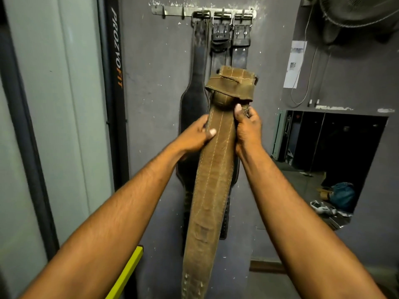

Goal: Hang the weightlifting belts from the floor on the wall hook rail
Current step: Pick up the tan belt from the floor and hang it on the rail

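I hold a worn tan leather weightlifting belt (210, 180) upright in front of the grey wall. My left hand (195, 137) grips its left edge, thumb across the front. My right hand (247, 128) grips the right edge a little higher, just under the folded-over top end. The belt's tail hangs down past the bottom of the view. Above, a metal hook rail (158, 11) is fixed to the wall. Three black belts (195, 100) hang by their buckles from its middle and right hooks, partly hidden behind the tan belt. The rail's two left hooks are bare.
A dark upright frame marked PROZVOFIT (116, 48) stands left of the rail beside a pale panel. A yellow bar (129, 275) leans at the bottom. On the right are a dark recess (328, 152) with a blue bag, a paper notice and a wall fan (358, 11).
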{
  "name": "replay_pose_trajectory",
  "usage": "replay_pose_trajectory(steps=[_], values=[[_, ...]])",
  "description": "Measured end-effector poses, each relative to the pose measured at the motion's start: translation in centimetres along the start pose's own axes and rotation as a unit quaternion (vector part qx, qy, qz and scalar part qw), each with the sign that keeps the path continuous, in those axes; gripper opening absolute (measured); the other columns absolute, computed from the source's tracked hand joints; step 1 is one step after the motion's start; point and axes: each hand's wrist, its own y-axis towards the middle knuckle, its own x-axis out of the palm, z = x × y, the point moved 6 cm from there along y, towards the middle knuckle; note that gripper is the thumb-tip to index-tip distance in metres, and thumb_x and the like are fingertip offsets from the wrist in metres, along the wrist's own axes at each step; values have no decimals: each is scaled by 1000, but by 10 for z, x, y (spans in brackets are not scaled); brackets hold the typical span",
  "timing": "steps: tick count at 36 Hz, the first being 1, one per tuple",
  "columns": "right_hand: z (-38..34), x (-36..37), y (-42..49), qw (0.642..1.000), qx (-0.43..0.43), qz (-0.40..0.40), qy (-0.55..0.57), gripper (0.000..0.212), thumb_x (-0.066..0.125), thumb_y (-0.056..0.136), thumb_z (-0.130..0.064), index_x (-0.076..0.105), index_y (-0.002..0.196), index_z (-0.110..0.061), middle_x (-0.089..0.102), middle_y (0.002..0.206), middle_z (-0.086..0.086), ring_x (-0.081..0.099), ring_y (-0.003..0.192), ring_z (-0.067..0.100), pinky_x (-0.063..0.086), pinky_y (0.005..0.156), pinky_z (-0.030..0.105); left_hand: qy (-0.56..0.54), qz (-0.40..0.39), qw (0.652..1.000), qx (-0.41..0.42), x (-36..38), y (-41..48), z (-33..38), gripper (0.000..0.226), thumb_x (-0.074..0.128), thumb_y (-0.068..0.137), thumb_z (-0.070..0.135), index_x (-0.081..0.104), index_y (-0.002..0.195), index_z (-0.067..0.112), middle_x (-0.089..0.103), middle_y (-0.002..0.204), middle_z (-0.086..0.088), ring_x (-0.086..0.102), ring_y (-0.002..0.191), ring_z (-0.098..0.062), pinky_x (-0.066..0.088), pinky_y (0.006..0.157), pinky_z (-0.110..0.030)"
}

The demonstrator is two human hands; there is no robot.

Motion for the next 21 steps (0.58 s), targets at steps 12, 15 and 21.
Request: replay_pose_trajectory(steps=[12,15,21], values=[[-9,-5,6,998,-43,40,36,11,62,99,-16,66,109,-16,75,107,11,73,96,24,61,85,42,-6,-28,1000,-3,8,-13,-24,42,52,101,23,39,141,28,61,128,-2,65,112,-15,53,93,-34],[-9,-3,1,996,-38,42,72,12,64,97,-16,65,109,-16,72,116,18,70,109,34,58,93,50,24,48,998,13,9,-15,-26,29,48,103,21,49,131,27,61,121,0,62,110,-15,50,100,-46],[-13,-5,1,997,-52,52,39,9,62,98,-16,66,106,-19,74,112,15,71,107,33,56,96,55,-29,-22,999,16,14,-33,-43,46,49,103,29,33,146,29,58,130,0,64,113,-14,54,94,-35]])
